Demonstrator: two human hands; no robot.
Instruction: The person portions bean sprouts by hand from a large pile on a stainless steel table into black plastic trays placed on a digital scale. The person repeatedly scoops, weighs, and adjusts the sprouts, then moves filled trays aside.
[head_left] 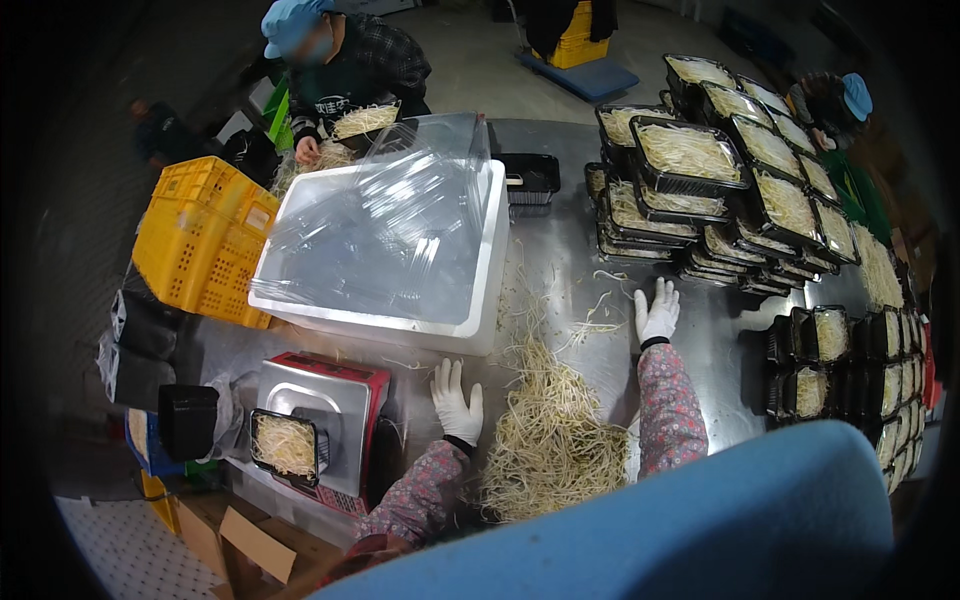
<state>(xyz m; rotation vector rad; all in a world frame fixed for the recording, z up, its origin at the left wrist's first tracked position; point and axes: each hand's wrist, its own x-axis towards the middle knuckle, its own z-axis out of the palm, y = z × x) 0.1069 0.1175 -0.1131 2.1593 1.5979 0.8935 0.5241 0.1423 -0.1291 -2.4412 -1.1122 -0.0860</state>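
Pale bean sprouts (550, 440) lie heaped on the steel table (555, 235) between the sleeves (672, 405), long axis pointing away from the person, near end partly hidden behind a blue shape (680, 525); gloved left hand (457, 405) and right hand (657, 314) have fingers apart.

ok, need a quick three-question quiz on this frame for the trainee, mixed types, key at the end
1. True or false: the camera wearer's left hand is gripping a tray.

2. Fill in the blank: the black tray on the silver-topped red device is filled with pale ____.

3. Which of the wearer's hands is nearer the stacked black trays? A) left B) right C) both equally near

Key
1. False; it is open, with nothing seen in it.
2. Sprouts.
3. B, the right hand.
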